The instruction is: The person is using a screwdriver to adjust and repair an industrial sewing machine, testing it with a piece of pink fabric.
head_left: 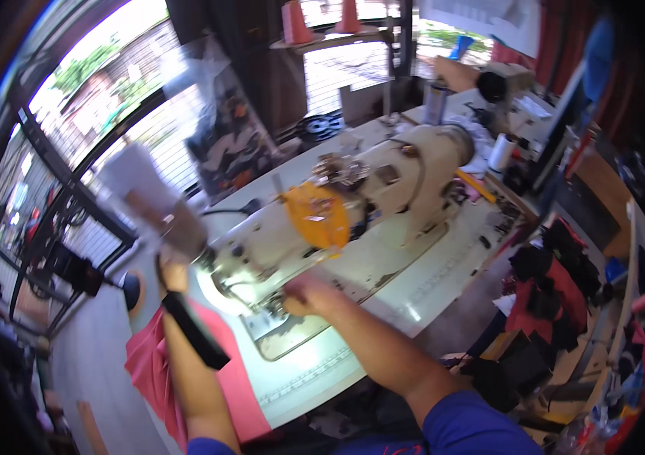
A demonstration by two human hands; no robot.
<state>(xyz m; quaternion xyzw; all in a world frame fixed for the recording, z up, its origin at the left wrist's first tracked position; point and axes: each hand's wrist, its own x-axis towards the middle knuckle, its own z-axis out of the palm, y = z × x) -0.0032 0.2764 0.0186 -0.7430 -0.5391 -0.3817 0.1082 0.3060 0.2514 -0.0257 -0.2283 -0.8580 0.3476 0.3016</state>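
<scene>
Now have right hand (303, 296) curled by sewing machine (383, 176), blurry left hand (175, 275) near tabletop's (300, 393) left edge; can't tell grips.

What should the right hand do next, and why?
Probably ease the right hand clear of the needle area before anything is fed there: its fingers look very close, and the pink cloth lies off to the left.
</scene>
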